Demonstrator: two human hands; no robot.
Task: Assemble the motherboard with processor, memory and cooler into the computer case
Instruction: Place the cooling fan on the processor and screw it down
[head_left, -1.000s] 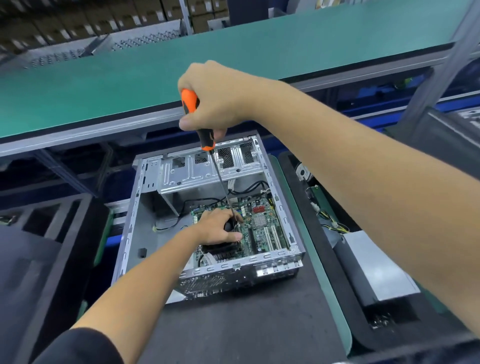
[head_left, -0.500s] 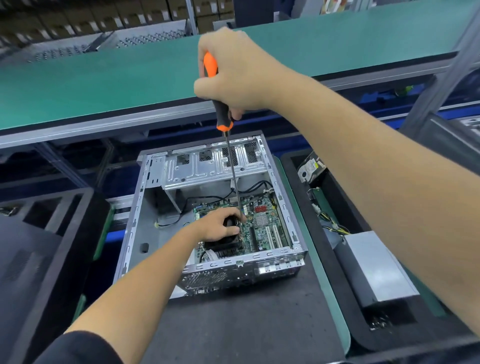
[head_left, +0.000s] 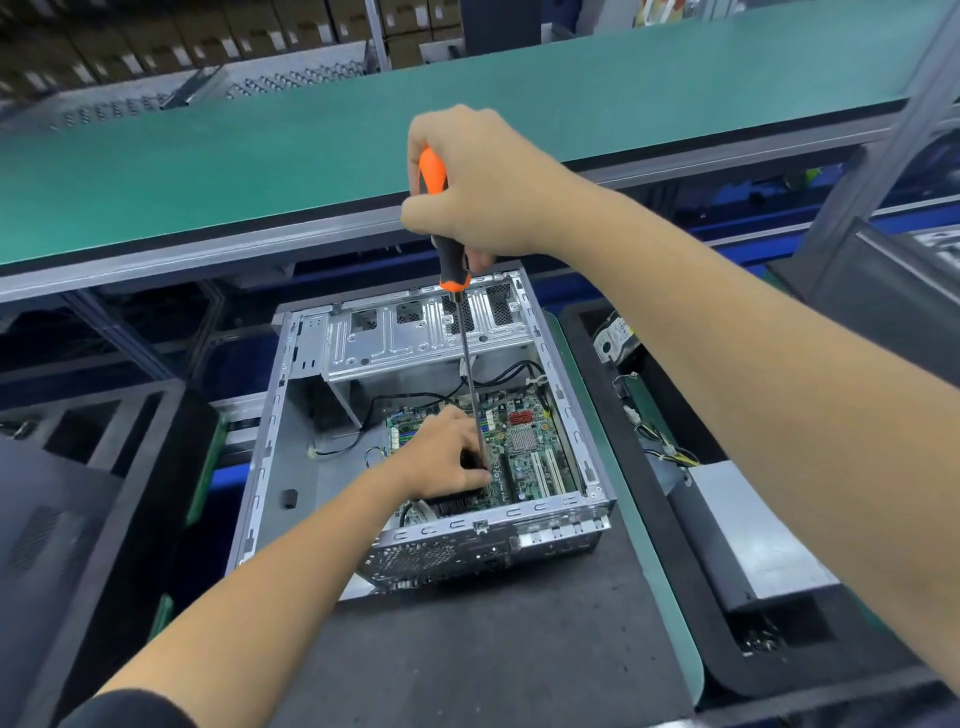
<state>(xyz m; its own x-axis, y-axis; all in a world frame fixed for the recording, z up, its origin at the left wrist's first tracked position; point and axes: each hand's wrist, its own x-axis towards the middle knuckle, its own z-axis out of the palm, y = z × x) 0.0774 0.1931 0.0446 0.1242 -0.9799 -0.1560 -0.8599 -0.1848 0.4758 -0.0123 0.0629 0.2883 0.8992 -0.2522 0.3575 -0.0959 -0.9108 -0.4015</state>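
Two hands work over an open computer case (head_left: 291, 415) lying at the centre of the frame on a dark mat (head_left: 493, 649). Inside it, the green motherboard (head_left: 524, 452) sits in the lower right part of the case floor, with black cables (head_left: 415, 400) trailing across it toward the drive cage (head_left: 415, 338) at the case's upper end. The right hand (head_left: 478, 182), reaching in from the right edge, is fisted around the orange-and-black handle of a long screwdriver (head_left: 451, 254) held nearly upright; its thin shaft runs down into the case to a point on the board beside the left hand. The left hand (head_left: 441, 457), entering from the lower left, rests on the black cooler (head_left: 457, 501), fingers curled over its top edge near the screwdriver tip. A green-topped bench (head_left: 208, 156) spans the upper frame. At lower right, a grey metal box (head_left: 748, 540) lies in a black tray (head_left: 779, 670).
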